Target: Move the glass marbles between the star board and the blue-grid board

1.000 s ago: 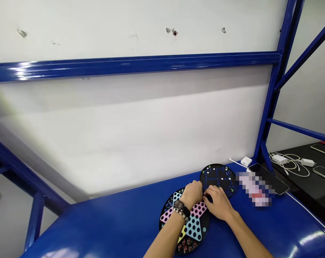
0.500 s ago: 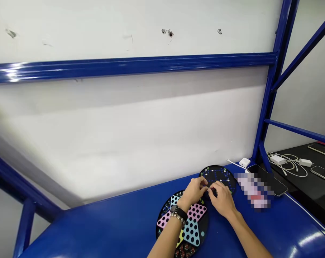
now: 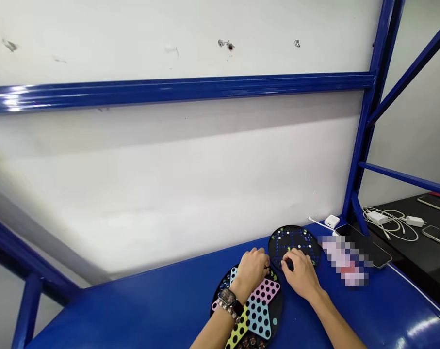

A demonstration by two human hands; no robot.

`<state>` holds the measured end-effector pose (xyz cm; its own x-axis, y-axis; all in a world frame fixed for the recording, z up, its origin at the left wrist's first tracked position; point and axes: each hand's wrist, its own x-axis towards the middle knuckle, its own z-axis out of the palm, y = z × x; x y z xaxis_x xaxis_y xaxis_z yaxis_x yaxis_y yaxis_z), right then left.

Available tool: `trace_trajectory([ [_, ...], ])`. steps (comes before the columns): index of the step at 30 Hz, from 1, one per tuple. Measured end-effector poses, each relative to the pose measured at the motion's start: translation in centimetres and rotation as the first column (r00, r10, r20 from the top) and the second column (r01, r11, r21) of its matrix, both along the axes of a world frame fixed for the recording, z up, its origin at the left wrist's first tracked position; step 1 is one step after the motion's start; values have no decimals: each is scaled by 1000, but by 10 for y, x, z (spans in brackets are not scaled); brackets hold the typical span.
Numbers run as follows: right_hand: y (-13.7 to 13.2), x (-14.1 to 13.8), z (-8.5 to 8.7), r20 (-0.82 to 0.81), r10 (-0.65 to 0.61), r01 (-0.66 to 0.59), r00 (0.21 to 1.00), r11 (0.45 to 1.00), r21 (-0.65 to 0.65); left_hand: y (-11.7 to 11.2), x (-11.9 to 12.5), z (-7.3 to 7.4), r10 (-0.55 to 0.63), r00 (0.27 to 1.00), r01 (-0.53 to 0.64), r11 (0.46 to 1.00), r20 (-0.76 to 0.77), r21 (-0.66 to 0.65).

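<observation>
A round Chinese checkers board (image 3: 259,317) lies on the blue table, its star in pink, blue and yellow, with dark marbles in pockets along its rim. My left hand (image 3: 253,267), wearing a watch and a beaded bracelet, is over the board's upper edge. Its fingers are curled down by the green marbles (image 3: 272,274); their tips are hidden. Behind lies a second round black board (image 3: 283,241) with blue markings and a few white and green pieces. Over its near edge, my right hand (image 3: 300,271) has curled fingers with the thumb close to them; anything between them cannot be made out.
To the right lie a phone (image 3: 365,247), a white charger (image 3: 332,221) with a cable, and a blurred-out pinkish item (image 3: 345,261). A darker side table holds coiled cables (image 3: 394,223) and more phones. A blue frame post (image 3: 358,145) rises at the back right.
My left hand has moved left and down, away from my right hand, to the checkers board's rim. My right hand stays almost in place by the second board.
</observation>
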<state>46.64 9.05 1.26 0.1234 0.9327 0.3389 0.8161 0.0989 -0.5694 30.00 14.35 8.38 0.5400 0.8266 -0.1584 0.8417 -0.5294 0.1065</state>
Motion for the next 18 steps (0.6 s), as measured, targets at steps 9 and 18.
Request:
trace_trajectory([
  [9,0,3,0,-32,2,-2,999,1000,3,0,19,-2,5,994,-4,1000,-107,9],
  [18,1,3,3,-70,3,-3,998,1000,0,8,-2,1,34,998,-33,999,49,-19],
])
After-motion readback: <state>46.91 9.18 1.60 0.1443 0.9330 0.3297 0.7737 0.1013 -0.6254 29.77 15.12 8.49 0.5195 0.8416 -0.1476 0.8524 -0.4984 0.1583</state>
